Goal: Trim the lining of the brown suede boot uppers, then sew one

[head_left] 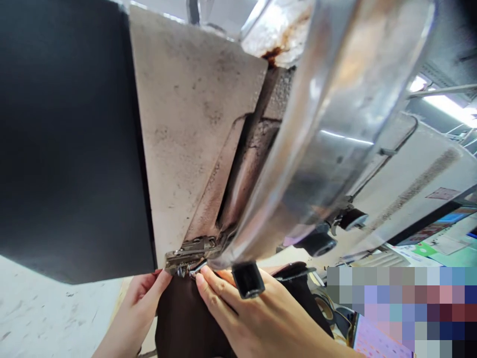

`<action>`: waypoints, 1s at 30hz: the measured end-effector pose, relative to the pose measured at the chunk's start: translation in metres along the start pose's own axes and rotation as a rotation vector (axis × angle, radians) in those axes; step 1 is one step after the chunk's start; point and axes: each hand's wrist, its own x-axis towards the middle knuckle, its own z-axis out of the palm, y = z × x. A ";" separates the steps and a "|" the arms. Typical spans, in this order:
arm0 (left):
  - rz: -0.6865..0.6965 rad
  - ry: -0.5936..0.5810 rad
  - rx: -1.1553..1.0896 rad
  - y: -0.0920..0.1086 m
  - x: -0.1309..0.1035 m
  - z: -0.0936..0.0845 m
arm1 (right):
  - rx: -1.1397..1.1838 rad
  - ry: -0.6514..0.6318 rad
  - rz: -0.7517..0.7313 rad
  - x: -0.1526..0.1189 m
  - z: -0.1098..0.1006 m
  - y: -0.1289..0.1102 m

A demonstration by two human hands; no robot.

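Dark fabric (190,313) runs under the metal parts at the low end of a worn, beige machine (179,124) resembling a sewing machine. My left hand (139,306) pinches the fabric's left edge beside the metal foot (192,251), thumb and fingers together. On the right, my right hand (257,313) lies over the fabric with its fingers stretched out, their tips close to the foot; its thumb is not visible. A black knob (248,280) partly covers this hand. The exact contact under the foot is hidden.
A large dark panel (70,139) fills the left. A shiny curved clear guard (316,129) crosses in front of the machine. Another beige machine (417,164) stands at the right, above colourful items. Pale floor (48,313) shows at the lower left.
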 end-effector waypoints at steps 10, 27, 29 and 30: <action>-0.042 0.143 -0.071 -0.001 -0.002 0.002 | 0.024 -0.028 0.014 0.003 -0.001 -0.003; 0.156 -0.140 0.206 -0.008 -0.010 0.000 | 0.065 -0.144 0.054 0.007 -0.004 -0.005; 0.158 -0.154 0.230 -0.007 -0.009 -0.001 | 0.062 -0.139 0.059 0.007 -0.005 -0.005; 0.160 -0.157 0.239 -0.007 -0.009 -0.001 | 0.060 -0.137 0.063 0.007 -0.006 -0.005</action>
